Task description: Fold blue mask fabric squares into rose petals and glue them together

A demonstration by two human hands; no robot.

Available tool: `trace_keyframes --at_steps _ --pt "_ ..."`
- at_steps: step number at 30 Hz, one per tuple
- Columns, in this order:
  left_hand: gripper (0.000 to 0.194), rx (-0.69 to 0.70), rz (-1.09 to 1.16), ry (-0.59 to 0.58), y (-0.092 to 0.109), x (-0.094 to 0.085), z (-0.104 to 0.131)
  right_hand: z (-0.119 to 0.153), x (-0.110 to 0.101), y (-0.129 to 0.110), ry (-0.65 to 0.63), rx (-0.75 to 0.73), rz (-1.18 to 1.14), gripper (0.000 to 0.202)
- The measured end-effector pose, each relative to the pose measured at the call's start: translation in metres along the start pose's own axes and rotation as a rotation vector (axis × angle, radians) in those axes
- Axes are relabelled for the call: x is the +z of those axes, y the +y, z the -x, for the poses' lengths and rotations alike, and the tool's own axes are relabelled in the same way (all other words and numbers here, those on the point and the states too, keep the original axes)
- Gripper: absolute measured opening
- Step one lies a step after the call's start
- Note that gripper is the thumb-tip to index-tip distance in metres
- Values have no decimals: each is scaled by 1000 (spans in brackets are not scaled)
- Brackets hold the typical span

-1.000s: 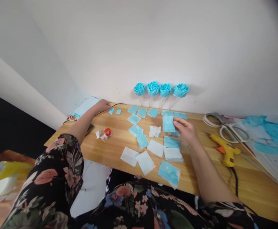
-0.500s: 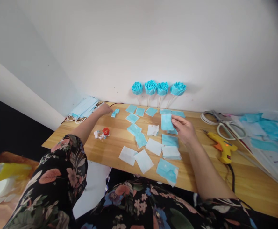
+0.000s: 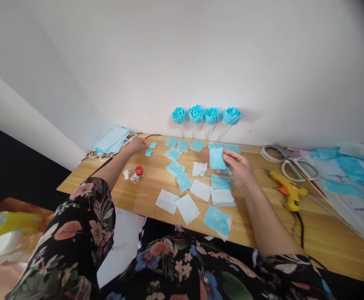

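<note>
My right hand (image 3: 238, 167) pinches a light-blue fabric square (image 3: 216, 158) by its right edge, raised over the right half of the tabletop. At the back left, my left hand (image 3: 138, 144) is closed; whatever its fingers hold, if anything, is hidden. Just right of those fingers lie a small blue piece (image 3: 153, 145) and a second small blue piece (image 3: 149, 153), apart from each other. Between the hands, several blue squares (image 3: 173, 154) and white squares (image 3: 188, 208) lie spread on the wood. Below my right hand is a blue rectangle (image 3: 221, 182).
Several blue fabric roses (image 3: 196, 114) on thin sticks lean against the wall. Face masks (image 3: 113, 140) are stacked at the left, with a red scrap (image 3: 139, 171) nearer. At right lie a yellow glue gun (image 3: 289, 191), white-handled scissors (image 3: 299, 170) and blue fabric scraps (image 3: 353, 166).
The small blue pieces beside my left hand, together before, now lie separate. My right hand still holds its square at nearly the same spot. The view has shifted slightly.
</note>
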State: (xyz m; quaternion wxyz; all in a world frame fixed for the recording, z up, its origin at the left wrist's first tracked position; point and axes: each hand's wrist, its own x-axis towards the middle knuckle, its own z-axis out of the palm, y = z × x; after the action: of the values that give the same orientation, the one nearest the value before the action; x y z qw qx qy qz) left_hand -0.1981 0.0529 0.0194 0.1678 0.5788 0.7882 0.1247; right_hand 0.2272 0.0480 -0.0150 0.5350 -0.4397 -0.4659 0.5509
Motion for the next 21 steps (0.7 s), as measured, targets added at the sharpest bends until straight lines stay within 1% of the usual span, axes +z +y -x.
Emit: trace_keyframes --at_steps 3,5,7,8,9,10,12,13,14,15,18,21 --pt "20 2 -5 62 6 -9 7 0 0 0 1 -16 4 33" --pt "26 15 2 124 18 -15 16 1 0 0 -6 -29 18 33" --pt "31 63 24 166 37 -19 32 2 1 0 -22 -28 19 34" --pt "33 122 75 197 50 -18 42 2 2 0 -33 -20 11 34" --pt "35 200 132 194 63 -15 53 3 3 0 -29 -20 0 34" --pt "35 264 193 166 77 -10 65 3 4 0 -38 -19 1 34" --pt "34 418 353 55 104 7 88 5 7 -2 -66 -12 1 34" --pt "32 476 447 -13 116 17 97 6 8 -3 -82 -3 -5 35" --pt "32 496 542 -66 127 28 104 8 10 -4 -101 8 -18 35" --pt "35 485 640 -113 136 39 109 9 12 -5 -123 18 -37 35" --pt "52 347 933 -284 156 67 112 13 16 -7 -199 25 -92 35" --pt "59 281 1198 -491 164 83 108 15 19 -7 -254 14 -112 35"
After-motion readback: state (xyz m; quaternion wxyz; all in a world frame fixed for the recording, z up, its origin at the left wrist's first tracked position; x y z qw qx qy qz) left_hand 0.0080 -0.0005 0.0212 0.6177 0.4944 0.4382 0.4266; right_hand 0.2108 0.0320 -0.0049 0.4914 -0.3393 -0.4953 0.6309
